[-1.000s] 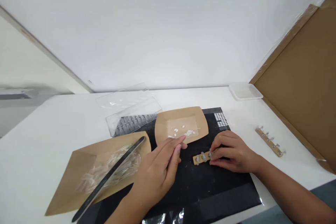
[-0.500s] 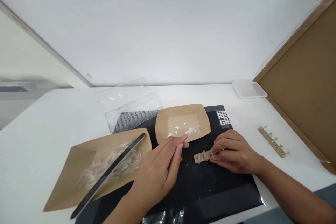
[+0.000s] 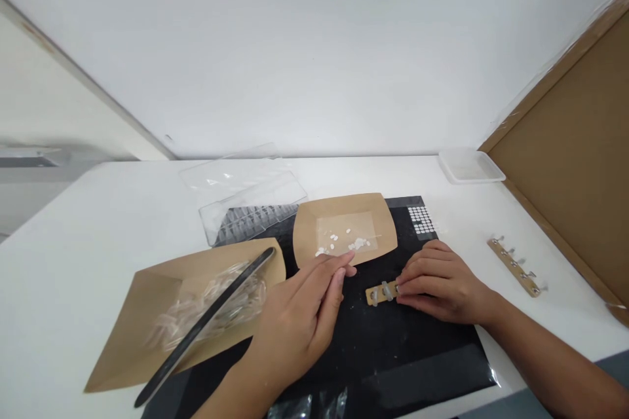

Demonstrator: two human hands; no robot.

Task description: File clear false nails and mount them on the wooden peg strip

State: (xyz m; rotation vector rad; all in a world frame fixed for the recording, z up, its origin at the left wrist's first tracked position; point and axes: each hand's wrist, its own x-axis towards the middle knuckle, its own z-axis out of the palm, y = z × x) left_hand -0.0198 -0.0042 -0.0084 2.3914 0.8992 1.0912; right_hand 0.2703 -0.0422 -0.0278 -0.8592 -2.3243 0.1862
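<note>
My right hand point(image 3: 437, 285) is closed round one end of a short wooden strip point(image 3: 371, 296) on the black mat. Two small clear nail tips point(image 3: 387, 292) stand on the strip's uncovered part; my fingers hide the rest of it. My left hand point(image 3: 299, 314) hovers by the near edge of a small paper tray point(image 3: 304, 222), thumb pressed to the fingers. Whatever that pinch holds, if anything, is hidden. Small white oval pieces point(image 3: 361, 243) lie in this tray. Left of it, a larger paper tray point(image 3: 118, 353) holds many clear nail tips point(image 3: 216, 308), with a black nail file point(image 3: 206, 321) across it.
A second wooden strip with metal posts point(image 3: 514, 265) lies at the right. White dots point(image 3: 420, 219) sit on the far right corner of the black mat point(image 3: 403, 360). Clear plastic boxes point(image 3: 250, 206) stand behind, with a shallow plastic container point(image 3: 469, 167) near the cardboard wall point(image 3: 580, 124).
My right hand now covers more of the strip's right end. My left hand keeps its pinch, nearly still. The whole view has shifted slightly.
</note>
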